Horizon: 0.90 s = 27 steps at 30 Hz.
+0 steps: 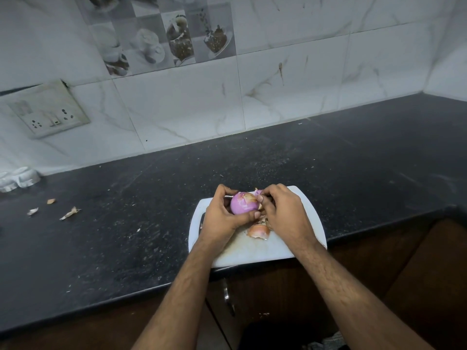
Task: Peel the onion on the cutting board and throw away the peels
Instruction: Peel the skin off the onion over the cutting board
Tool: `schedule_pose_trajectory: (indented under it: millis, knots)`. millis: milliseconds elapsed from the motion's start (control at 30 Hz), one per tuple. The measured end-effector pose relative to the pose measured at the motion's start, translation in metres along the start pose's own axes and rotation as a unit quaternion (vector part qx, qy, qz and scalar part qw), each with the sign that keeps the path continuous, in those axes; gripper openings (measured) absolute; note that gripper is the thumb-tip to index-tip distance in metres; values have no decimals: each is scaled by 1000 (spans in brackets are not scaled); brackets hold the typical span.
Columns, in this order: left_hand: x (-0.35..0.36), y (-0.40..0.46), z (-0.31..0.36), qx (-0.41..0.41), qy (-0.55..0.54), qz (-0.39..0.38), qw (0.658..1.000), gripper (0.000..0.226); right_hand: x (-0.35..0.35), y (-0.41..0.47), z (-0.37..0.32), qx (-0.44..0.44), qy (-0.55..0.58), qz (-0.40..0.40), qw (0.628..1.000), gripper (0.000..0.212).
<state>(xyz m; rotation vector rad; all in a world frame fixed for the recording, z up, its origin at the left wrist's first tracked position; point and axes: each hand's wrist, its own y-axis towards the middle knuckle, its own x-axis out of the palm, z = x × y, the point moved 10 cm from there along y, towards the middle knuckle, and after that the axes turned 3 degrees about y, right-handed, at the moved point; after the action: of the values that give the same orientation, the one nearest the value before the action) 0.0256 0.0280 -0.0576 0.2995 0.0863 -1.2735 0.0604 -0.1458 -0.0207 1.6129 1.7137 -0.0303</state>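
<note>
Left hand [222, 213]: wrapped round the onion [243, 203], thumb curled beneath, fingers over the far side; held just above the cutting board [298, 246]. Right hand [280, 210]: fingertips pinched on a flap of skin [258, 192] at the onion's upper right, where papery husk meets bare flesh.

Step in hand: peeling, judged well along. Most of the near face stripped to glossy purple; tan streak of dry skin left on top.

Next move, as judged: pull the pinched flap away, turn the bulb in the left hand to reach what remains, then gather the scraps for the bin. No bin in view.

Onion: round, smooth, slightly wet-looking sheen.
Loose peel [258, 231]: curled, brittle, orange-brown shell, lying on the board below the hands.
Cutting board: white plastic, rounded corners, faintly stained, set at the table's near edge and overhanging it a little.
Table [126, 210]: dark speckled stone, matte, dusted with crumbs.
Stray scraps [70, 213]: pale dry flakes toward the left edge, well apart from the board.
Wall [177, 109]: white marbled tile along the far edge.
</note>
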Motion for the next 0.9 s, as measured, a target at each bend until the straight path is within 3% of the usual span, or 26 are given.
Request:
schedule_pose_trajectory:
  millis: [200, 433, 533, 900]
  knots:
    - [1, -1, 1, -12, 10, -4, 1000, 55, 8, 3, 10, 36, -67, -30, 997, 18]
    - [0, -2, 1, -20, 31, -2, 999, 44, -10, 3, 21, 77, -17, 44, 996, 17]
    - [0, -3, 4, -9, 35, 3, 999, 45, -13, 2, 15, 41, 3, 51, 998, 12]
    - [6, -7, 10, 12, 59, -8, 998, 43, 6, -4, -18, -84, 2, -33, 996, 18]
